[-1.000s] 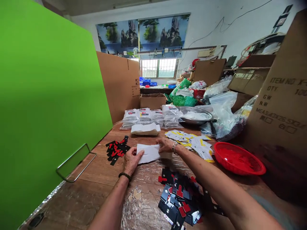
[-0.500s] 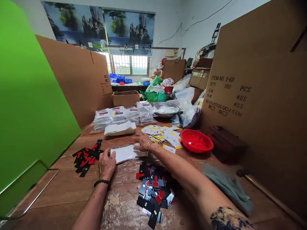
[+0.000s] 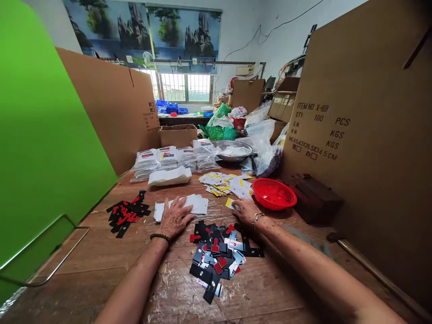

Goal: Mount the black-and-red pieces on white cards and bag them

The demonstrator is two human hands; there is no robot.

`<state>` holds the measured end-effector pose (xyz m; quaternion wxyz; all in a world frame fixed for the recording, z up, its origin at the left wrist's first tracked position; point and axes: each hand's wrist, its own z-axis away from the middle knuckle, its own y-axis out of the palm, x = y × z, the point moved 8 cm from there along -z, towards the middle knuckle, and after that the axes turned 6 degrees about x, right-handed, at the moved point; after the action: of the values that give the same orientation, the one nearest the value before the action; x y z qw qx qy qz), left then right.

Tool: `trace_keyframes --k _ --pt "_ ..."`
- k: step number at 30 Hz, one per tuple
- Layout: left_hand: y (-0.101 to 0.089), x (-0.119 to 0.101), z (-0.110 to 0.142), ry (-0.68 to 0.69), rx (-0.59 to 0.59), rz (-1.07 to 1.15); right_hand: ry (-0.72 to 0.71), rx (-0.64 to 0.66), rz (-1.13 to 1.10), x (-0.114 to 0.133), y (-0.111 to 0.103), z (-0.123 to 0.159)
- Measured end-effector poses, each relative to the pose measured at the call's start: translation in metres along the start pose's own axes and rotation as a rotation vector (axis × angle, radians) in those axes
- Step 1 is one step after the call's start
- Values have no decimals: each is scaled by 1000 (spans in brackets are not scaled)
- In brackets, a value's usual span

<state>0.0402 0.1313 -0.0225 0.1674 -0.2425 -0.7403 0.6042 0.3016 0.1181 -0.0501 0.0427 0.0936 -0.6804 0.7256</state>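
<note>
Place: you are in a small workshop or packing room, at a wooden table.
Parts: black-and-red pieces lie loose at centre left, with a mixed heap at lower centre.
Cards: yellow-and-white cards spread right of centre, beside your red basket.
Packets: filled clear bags sit in stacks beyond them.
Cartons: the large cardboard panel at right reads "ITEM NO X-68", "QTY 100 PCS" and "KGS".
Background: you face blue bins and a barred window under landscape blinds.
</note>
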Motion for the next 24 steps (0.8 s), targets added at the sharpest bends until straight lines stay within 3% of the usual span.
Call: trace_keyframes --k 7,12,16,19,22,24 --pt "7 14 -5 -265 -75 5 42 -80 -36 -2 8 -21" --pt "-5 2 -3 -221 -138 33 5 -119 -54 2 -7 -17" --pt "-16 -29 4 -72 -94 146 -11 -135 -46 -21 -23 31" --pt "-20 -74 15 106 39 256 25 -211 23 -56 -29 88" --pt "-25 -128 36 344 186 329 140 -301 99 -93 -20 143" --pt "-27 -152 51 450 250 329 133 -311 91 -106 -6 168"
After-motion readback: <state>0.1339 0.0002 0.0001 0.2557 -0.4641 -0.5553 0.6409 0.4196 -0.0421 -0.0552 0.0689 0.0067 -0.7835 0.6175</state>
